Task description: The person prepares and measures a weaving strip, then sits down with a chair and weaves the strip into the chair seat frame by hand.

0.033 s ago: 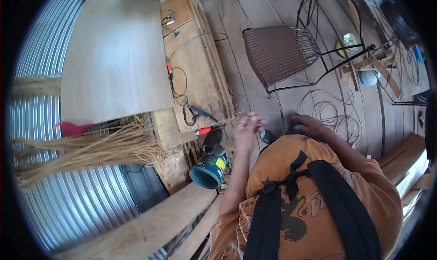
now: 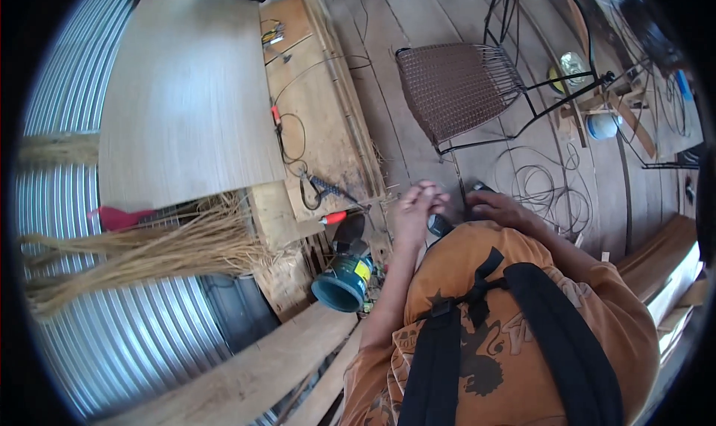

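Observation:
My left hand [image 2: 422,203] is held in front of my body, fingers curled in and thumb side up. If anything thin is between its fingers, I cannot make it out. A short gap to the right, my right hand [image 2: 494,205] is bent over close to my lap, its fingers drawn together; what they hold, if anything, is hidden. Beyond both hands stands a chair [image 2: 459,86] with a brown woven seat and black metal frame. On the floor just past my right hand lies a loose coil of thin brown strand [image 2: 548,187].
A low wooden bench [image 2: 328,120] on the left carries pliers [image 2: 328,188], a red-handled tool [image 2: 333,218] and a cable. Beside it are a grey board [image 2: 186,90], a bundle of tan fibre strips [image 2: 164,243], a dark green bucket [image 2: 339,292] and planks [image 2: 246,362].
My left hand has shifted a little to the right, nearer my right hand, which has moved slightly left. The chair and bench things lie as before.

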A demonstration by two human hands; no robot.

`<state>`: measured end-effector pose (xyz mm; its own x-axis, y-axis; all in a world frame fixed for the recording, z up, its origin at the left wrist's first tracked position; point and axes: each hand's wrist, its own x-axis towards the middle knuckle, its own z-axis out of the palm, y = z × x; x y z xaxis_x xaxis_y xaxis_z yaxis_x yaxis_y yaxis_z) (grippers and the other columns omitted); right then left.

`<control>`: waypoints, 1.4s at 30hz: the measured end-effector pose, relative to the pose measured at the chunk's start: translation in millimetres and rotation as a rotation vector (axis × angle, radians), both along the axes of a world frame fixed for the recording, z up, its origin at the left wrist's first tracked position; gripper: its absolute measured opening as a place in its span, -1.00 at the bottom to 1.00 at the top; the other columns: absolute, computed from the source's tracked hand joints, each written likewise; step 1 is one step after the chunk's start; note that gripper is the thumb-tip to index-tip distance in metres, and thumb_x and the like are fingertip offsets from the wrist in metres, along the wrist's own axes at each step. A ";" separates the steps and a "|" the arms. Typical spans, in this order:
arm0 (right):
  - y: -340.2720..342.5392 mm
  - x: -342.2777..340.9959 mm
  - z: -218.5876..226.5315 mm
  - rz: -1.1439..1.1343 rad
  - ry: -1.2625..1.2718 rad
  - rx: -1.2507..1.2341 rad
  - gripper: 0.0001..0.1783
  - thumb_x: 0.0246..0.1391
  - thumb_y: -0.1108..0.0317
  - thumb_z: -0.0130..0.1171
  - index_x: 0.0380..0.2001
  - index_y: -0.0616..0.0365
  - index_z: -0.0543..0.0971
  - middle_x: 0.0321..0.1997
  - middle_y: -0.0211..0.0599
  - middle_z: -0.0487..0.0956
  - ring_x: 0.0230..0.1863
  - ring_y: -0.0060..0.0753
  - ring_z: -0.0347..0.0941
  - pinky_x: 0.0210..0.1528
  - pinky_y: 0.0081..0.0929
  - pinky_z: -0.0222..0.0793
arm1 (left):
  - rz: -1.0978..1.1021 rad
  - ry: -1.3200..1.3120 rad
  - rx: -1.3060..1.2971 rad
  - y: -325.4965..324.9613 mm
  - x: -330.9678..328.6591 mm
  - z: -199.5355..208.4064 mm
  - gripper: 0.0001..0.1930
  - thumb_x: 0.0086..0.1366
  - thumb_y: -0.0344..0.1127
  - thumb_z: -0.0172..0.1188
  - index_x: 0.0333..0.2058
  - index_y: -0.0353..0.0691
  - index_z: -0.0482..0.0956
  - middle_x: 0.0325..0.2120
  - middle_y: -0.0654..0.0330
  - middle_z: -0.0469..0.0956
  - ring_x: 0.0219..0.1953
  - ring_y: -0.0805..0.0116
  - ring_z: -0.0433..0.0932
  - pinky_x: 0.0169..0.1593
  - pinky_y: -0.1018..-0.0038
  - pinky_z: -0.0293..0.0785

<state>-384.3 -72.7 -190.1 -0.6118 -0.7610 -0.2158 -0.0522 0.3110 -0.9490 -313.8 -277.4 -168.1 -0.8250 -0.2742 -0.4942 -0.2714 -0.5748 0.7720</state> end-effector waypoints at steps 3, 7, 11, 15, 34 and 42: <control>-20.3 -18.8 10.8 0.022 -0.378 0.005 -0.59 0.11 0.15 -0.04 -0.17 0.32 0.44 -0.32 -0.28 0.52 -0.22 -0.34 0.41 -0.18 -0.41 0.27 | -0.153 0.009 0.014 -2.2 -40.7 -10.0 -0.84 0.23 -0.39 0.03 -0.22 -0.28 0.46 -0.42 0.20 0.53 -0.36 0.38 0.56 -0.38 0.64 0.44; -0.5 -49.4 -36.6 0.029 -0.035 0.433 -0.70 0.07 0.21 -0.02 -0.26 0.21 0.48 -0.36 -0.15 0.53 -0.31 -0.20 0.45 -0.28 -0.33 0.31 | -0.579 -0.116 -0.638 -41.3 -61.7 -54.8 -0.73 0.20 -0.24 0.02 -0.22 -0.30 0.50 -0.39 0.15 0.56 -0.31 0.34 0.54 -0.25 0.45 0.41; 28.4 -59.0 -108.7 -0.065 0.066 0.532 -0.76 0.04 0.24 0.00 -0.35 0.18 0.51 -0.33 -0.07 0.51 -0.24 -0.07 0.42 -0.20 -0.26 0.30 | -0.995 -0.281 -0.993 -92.5 -42.1 -101.2 -0.64 0.19 -0.13 -0.07 -0.18 -0.29 0.46 -0.31 -0.17 0.47 -0.20 -0.13 0.43 -0.13 0.20 0.35; 5.2 -66.4 -126.9 -0.240 0.163 0.423 -0.74 0.02 0.22 0.00 -0.35 0.18 0.51 -0.27 -0.05 0.49 -0.27 0.04 0.40 -0.25 -0.24 0.32 | -1.070 -0.402 -0.964 -144.3 -18.0 -142.7 -0.67 0.16 -0.13 -0.07 -0.26 -0.27 0.48 -0.38 -0.17 0.48 -0.22 -0.10 0.46 -0.17 0.18 0.36; -87.8 -72.1 -100.7 -0.957 -0.330 0.449 -0.70 0.02 0.18 0.01 -0.45 0.24 0.49 -0.46 0.06 0.47 -0.36 0.06 0.41 -0.34 -0.21 0.30 | -1.211 -0.546 -0.584 -247.1 -252.6 -110.9 -0.67 0.27 -0.13 -0.04 -0.50 -0.30 0.44 -0.59 0.18 0.46 -0.52 0.41 0.38 -0.38 0.43 0.32; -201.9 -49.5 -21.7 -1.127 -0.693 0.116 -0.73 -0.17 0.33 0.13 -0.36 0.25 0.52 -0.38 -0.08 0.55 -0.31 -0.23 0.49 -0.28 -0.39 0.35 | -1.586 -0.725 -0.610 -263.2 -391.2 -28.5 -0.67 0.27 -0.17 -0.07 -0.55 -0.30 0.44 -0.60 0.29 0.41 -0.49 0.56 0.30 -0.39 0.55 0.31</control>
<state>-433.8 -274.6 -211.8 -0.6296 0.1304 -0.7659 0.7667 -0.0547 -0.6397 -705.1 -540.6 -196.6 -0.1529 0.1975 -0.9683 -0.5458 0.7999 0.2494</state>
